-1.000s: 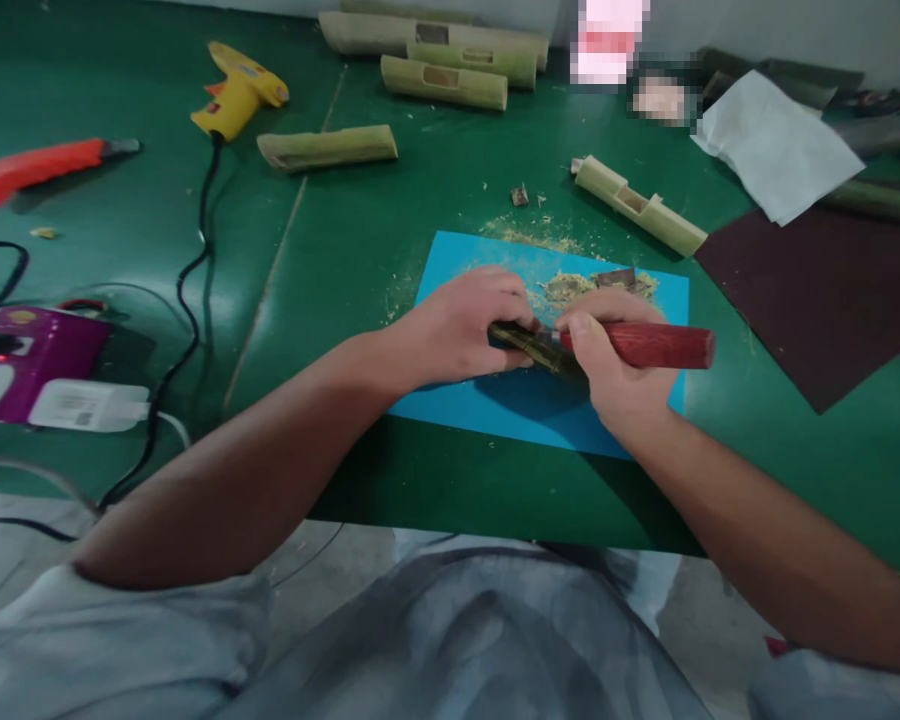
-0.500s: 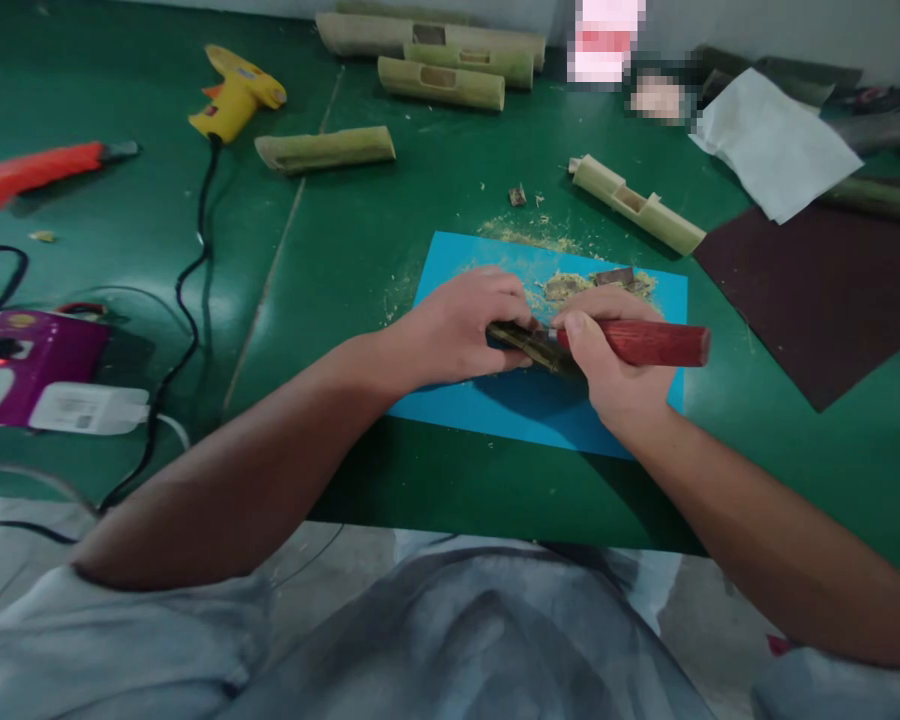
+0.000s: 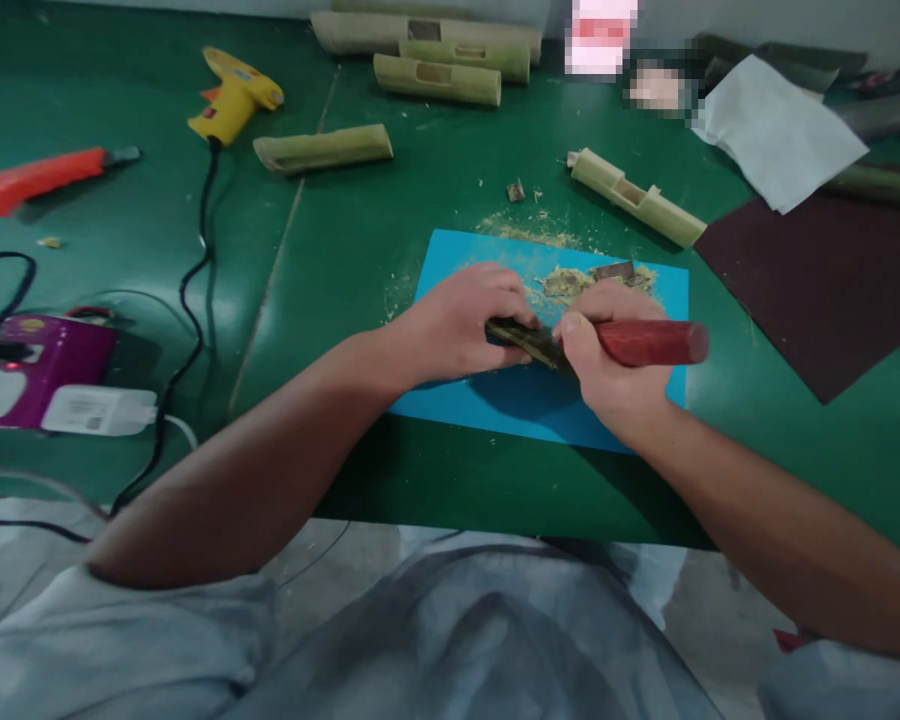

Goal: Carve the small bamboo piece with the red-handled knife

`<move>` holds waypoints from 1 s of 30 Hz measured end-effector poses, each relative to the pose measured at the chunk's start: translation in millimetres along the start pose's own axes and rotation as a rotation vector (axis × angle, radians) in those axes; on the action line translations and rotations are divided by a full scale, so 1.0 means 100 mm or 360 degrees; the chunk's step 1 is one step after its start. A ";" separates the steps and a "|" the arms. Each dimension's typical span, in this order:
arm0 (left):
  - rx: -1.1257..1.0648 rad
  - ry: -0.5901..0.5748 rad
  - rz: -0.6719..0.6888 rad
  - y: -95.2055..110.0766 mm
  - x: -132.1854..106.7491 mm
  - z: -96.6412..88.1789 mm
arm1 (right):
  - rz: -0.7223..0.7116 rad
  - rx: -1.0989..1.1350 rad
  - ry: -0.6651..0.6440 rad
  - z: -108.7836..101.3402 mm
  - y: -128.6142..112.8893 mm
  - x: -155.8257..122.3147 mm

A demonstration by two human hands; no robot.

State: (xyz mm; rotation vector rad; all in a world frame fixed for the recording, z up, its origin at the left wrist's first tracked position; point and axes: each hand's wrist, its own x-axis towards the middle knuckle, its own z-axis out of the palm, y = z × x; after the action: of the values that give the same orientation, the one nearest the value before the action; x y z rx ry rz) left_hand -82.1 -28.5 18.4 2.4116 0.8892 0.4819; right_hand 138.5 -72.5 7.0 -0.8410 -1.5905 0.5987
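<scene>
In the head view, my left hand [image 3: 469,318] is closed around the left part of a dark bamboo piece [image 3: 529,341], held above a blue sheet [image 3: 510,415]. My right hand [image 3: 622,365] grips a carving tool with a thick red wooden handle [image 3: 652,342]; the handle's butt points right. The tool's tip meets the bamboo between both hands, but the blade is mostly hidden by my fingers. Yellowish shavings [image 3: 566,280] and a small dark brown block [image 3: 613,272] lie on the sheet just beyond my right hand.
Cut bamboo tubes [image 3: 457,82] lie at the back, with a notched one [image 3: 637,200] nearer right. A yellow glue gun [image 3: 232,95], an orange-handled tool [image 3: 45,180] and a purple power box [image 3: 45,370] with cables occupy the left. Brown sandpaper [image 3: 825,300] and white paper [image 3: 784,130] lie right.
The red handle has tilted slightly, showing more of its butt end. Less metal shows at my right fingertips. Both hands keep their grips, and the whole view has shifted a little.
</scene>
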 end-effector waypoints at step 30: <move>0.0023 -0.0020 -0.0024 0.01 0.01 -0.01 | -0.0018 0.0041 -0.0078 0.01 -0.02 0.08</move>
State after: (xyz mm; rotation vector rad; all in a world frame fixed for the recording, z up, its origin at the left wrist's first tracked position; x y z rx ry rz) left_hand -81.4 -27.6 19.7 2.4165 0.9077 0.4555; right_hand 137.2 -67.5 12.7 -0.8034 -1.6274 0.6344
